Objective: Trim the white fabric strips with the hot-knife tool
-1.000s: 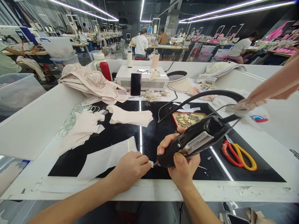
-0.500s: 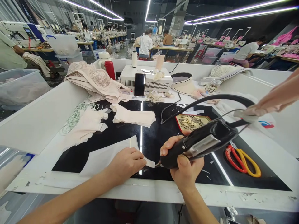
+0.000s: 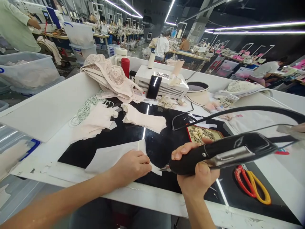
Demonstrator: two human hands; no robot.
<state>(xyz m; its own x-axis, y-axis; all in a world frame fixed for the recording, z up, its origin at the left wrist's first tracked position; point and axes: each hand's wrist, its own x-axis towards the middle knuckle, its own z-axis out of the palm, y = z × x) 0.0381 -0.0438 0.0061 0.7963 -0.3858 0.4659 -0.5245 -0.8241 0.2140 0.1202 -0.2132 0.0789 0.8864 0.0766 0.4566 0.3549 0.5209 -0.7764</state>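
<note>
Shifted to the right edge since the earlier frame is a blurred hand (image 3: 299, 128), apparently another person's, near the cable (image 3: 238, 109); the view itself has turned and tilted, while the tip of the black tool (image 3: 228, 143) remains at the cloth's end. White cloth (image 3: 111, 156) lies at the near side of the black sheet (image 3: 164, 135), before the wearer. Its long axis runs roughly left to right, along the front edge of the desk (image 3: 152, 192); it lies left of the right hand's fingers, and the left hand (image 3: 132, 165) is the nearer, resting upon it. Cloth: pale, thin and flat, with a cream band near its upper corner and a narrow tab projecting right toward the metal tip (image 3: 165, 168). Whether tip and tab touch cannot be told.

Left fingers are drawn together, pinching the cloth near the tab; the thumb is largely hidden. Right hand (image 3: 197, 178): fingers wrapped around the tool, thumb along its near side, the tool's tip pointing left.

Farther out, a stack of pale pieces (image 3: 145, 119) lies beyond the cloth, a red-rimmed tray (image 3: 189, 133) beyond the tool, and scissors (image 3: 250, 183) to the right. Behind stand a phone (image 3: 153, 87) and a white box (image 3: 164, 83).
</note>
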